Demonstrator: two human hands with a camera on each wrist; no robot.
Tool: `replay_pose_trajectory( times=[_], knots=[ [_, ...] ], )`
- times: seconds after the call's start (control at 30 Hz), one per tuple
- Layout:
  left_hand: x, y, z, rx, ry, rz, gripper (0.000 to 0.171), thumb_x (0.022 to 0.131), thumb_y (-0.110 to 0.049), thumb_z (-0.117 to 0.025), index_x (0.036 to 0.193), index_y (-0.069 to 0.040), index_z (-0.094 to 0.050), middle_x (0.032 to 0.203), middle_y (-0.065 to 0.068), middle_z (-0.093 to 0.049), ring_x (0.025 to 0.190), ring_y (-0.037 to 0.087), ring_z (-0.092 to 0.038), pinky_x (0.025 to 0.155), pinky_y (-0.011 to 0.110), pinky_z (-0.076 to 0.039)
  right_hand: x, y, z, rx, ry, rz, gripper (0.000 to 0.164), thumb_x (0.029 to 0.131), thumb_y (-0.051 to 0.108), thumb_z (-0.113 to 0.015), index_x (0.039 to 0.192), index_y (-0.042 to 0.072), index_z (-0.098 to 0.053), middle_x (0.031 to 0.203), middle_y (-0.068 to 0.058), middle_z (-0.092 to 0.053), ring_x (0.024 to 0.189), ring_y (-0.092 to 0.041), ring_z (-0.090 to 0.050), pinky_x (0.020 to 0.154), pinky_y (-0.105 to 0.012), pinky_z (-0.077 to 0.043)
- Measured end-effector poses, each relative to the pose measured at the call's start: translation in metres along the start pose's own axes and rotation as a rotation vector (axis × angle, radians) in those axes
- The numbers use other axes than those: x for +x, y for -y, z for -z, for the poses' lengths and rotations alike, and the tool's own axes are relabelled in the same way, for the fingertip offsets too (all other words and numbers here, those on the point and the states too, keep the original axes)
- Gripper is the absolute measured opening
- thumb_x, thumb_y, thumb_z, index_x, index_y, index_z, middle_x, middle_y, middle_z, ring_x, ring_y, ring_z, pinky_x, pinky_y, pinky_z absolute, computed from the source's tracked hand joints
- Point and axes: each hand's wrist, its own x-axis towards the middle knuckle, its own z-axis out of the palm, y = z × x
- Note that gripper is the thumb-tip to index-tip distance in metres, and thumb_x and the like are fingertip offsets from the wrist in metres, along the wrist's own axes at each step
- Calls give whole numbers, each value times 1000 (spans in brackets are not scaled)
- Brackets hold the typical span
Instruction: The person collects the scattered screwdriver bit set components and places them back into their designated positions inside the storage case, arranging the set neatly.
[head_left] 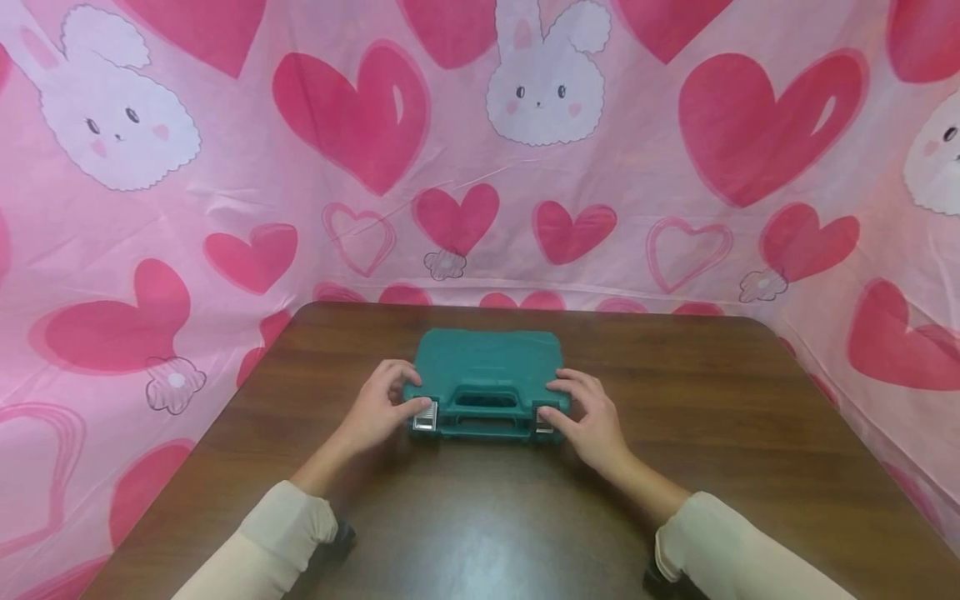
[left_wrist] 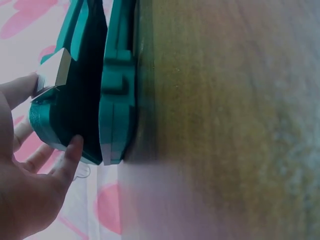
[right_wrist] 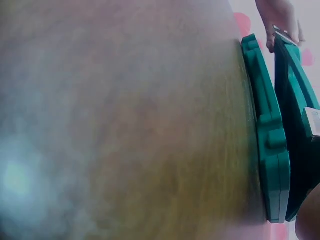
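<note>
A green plastic carrying case (head_left: 491,362) lies on the table with its handle side toward me. Its lid stands partly raised, leaving a dark gap above the base (left_wrist: 117,110); the inside is hidden in shadow. My left hand (head_left: 382,404) grips the lid's left front corner, thumb on the silver left latch (head_left: 425,416) and a finger at the lid's lower edge. At the opposite corner my right hand (head_left: 596,417) holds the lid, its thumb against the right latch (head_left: 543,421). Only a bit of the right hand shows in its own wrist view.
The brown wooden table (head_left: 720,400) has rounded far corners. A pink cloth (head_left: 630,158) printed with hearts and rabbits hangs behind it and along both sides. Light-coloured sleeves (head_left: 277,533) cover both forearms.
</note>
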Motion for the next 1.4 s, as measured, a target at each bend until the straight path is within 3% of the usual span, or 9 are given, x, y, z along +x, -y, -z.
replay_pose_trajectory(
  times=[0.33, 0.53, 0.83, 1.17, 1.4],
  knots=[
    [-1, 2, -5, 40, 26, 27, 29, 83, -22, -79, 105, -14, -62, 122, 5, -50, 108, 29, -52, 89, 48, -49, -2, -1, -2, -42, 31, -7, 36, 83, 30, -79, 114, 16, -69, 134, -6, -55, 124, -27, -45, 93, -57, -43],
    [-3, 5, -7, 88, 41, 50, 31, 82, -26, -79, 107, -18, -62, 124, 1, -48, 107, 26, -52, 86, 41, -52, -3, -1, -3, -74, 59, -38, 35, 82, 30, -80, 112, 17, -70, 134, -5, -55, 124, -26, -44, 92, -55, -44],
    [-6, 4, -7, 188, 69, 28, 41, 83, -31, -78, 118, -20, -61, 126, 0, -47, 98, 22, -52, 79, 36, -53, -2, 3, -4, -147, 93, -50, 38, 79, 29, -82, 112, 15, -70, 133, -8, -55, 123, -29, -45, 89, -51, -48],
    [-6, 5, -9, 262, 97, 30, 47, 81, -33, -80, 122, -20, -61, 126, 2, -47, 92, 21, -53, 79, 38, -52, -3, 2, -4, -206, 112, 4, 38, 77, 24, -85, 109, 12, -71, 129, -12, -57, 122, -32, -45, 96, -56, -41],
    [-2, 1, -5, 331, 147, 22, 58, 82, -37, -78, 133, -18, -57, 136, 9, -44, 106, 26, -56, 90, 48, -49, 2, -2, 0, -237, 157, 39, 41, 77, 27, -84, 112, 13, -70, 132, -12, -55, 123, -33, -42, 97, -55, -40]
  ],
)
